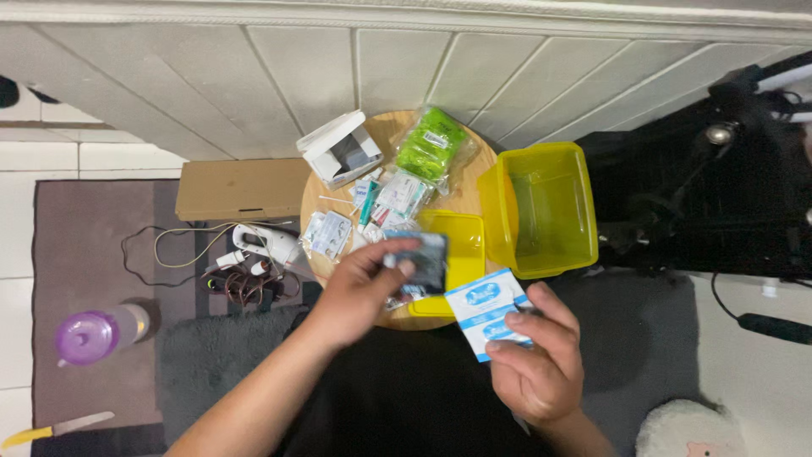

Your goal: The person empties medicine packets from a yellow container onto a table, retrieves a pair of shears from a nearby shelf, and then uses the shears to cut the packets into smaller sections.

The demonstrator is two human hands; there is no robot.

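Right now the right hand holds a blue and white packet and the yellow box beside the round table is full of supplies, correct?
Not quite. In the head view the yellow box is empty; the supplies lie on the round table. The right hand does hold the blue and white packet.

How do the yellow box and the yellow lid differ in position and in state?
The yellow box stands at the round table's right edge, open and seemingly empty; the yellow lid lies flat on the table, partly hidden by the left hand's dark packet. Both are translucent yellow plastic.
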